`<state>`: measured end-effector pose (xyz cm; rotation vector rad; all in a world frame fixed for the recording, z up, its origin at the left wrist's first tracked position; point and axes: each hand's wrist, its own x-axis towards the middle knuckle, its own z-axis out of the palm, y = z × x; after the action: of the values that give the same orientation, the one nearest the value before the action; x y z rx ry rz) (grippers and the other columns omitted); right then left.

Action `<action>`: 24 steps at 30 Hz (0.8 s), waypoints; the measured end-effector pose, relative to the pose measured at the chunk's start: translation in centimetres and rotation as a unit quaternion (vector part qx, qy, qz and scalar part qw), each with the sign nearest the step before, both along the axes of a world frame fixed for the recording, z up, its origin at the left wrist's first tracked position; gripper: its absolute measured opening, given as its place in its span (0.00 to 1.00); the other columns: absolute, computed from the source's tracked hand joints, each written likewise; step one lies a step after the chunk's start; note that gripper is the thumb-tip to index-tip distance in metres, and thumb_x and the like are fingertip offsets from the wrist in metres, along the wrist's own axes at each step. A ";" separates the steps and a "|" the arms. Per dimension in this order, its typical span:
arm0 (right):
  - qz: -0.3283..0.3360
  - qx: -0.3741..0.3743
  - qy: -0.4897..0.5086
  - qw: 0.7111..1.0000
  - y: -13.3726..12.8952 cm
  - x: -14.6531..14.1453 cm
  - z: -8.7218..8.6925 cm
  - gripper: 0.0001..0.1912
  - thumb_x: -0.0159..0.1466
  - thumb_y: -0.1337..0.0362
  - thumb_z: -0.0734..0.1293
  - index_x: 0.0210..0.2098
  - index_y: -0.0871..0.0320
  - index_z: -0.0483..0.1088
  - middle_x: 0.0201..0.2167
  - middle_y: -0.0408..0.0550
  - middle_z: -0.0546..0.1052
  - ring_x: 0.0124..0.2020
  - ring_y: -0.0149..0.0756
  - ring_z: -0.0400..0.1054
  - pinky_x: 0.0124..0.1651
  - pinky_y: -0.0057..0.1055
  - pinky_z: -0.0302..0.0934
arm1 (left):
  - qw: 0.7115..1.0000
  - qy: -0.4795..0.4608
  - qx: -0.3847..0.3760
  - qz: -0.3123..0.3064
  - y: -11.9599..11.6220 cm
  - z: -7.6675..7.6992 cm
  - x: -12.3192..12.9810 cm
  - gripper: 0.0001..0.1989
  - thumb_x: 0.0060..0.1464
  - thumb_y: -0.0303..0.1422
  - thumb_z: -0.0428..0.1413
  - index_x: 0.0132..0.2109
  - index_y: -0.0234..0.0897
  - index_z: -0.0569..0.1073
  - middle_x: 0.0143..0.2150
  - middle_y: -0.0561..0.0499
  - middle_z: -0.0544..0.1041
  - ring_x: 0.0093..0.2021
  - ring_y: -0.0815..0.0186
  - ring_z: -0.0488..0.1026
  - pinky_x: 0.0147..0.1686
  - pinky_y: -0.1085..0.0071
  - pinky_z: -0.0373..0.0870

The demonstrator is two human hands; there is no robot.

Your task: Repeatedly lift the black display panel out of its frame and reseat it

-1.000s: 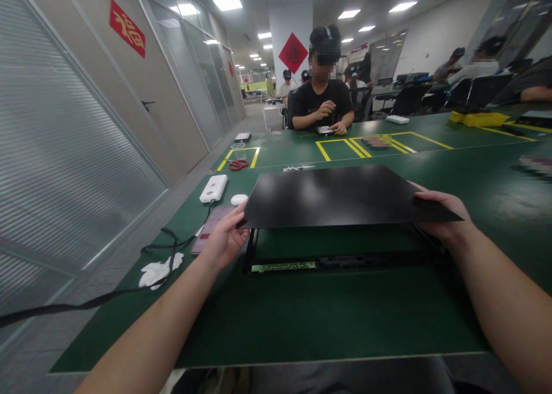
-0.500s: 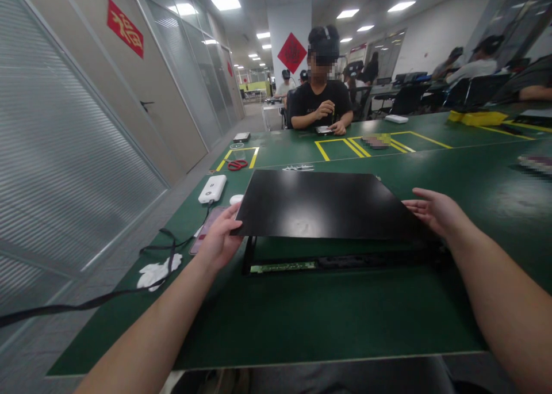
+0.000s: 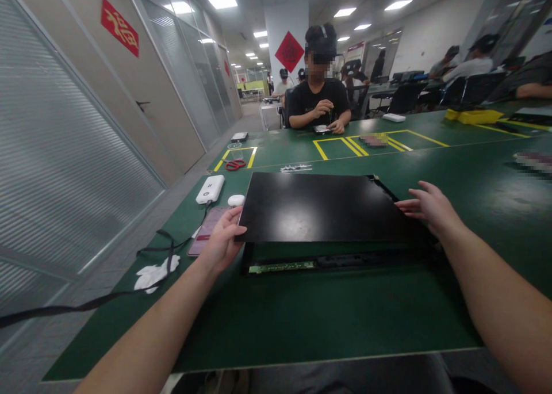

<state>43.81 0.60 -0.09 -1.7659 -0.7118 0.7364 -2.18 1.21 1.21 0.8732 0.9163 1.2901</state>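
The panel [image 3: 317, 207] sank, pinched in the left hand [image 3: 222, 238].

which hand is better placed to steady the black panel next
Likely the left hand: its thumb lies over the near-left corner of the black panel. The right hand is open, its thumb raised clear and only its fingers at the panel's right edge.
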 end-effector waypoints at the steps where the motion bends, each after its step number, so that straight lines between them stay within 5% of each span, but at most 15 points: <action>1: -0.002 -0.004 -0.016 1.000 0.1 0.2 -0.1 0.39 0.65 0.63 0.63 0.73 0.58 0.50 0.27 0.51 0.81 0.31 0.40 0.76 0.28 0.27 0.65 | 1.000 0.002 0.001 -0.002 0.0 -0.1 0.0 0.29 0.30 0.19 0.63 0.46 0.36 0.74 0.45 0.48 0.81 0.42 0.60 0.78 0.36 0.72 0.74; 9: -0.013 -0.020 -0.063 0.998 0.2 0.4 -0.5 0.39 0.63 0.60 0.64 0.71 0.61 0.55 0.29 0.54 0.82 0.28 0.36 0.70 0.26 0.26 0.56 | 1.000 0.007 0.002 -0.013 0.2 -0.3 0.0 0.29 0.32 0.20 0.65 0.47 0.34 0.74 0.43 0.48 0.82 0.41 0.62 0.78 0.38 0.72 0.74; 24: -0.032 -0.035 -0.137 0.989 0.1 1.1 -1.0 0.35 0.65 0.56 0.62 0.68 0.62 0.58 0.29 0.54 0.81 0.31 0.39 0.74 0.32 0.30 0.63 | 0.999 0.022 -0.013 -0.034 0.1 -0.9 0.3 0.30 0.33 0.21 0.68 0.48 0.35 0.74 0.45 0.46 0.82 0.43 0.59 0.79 0.38 0.70 0.74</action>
<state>44.90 0.66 -1.10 -1.9676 -0.8158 0.4848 -1.89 1.26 0.27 0.9079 0.9293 1.2024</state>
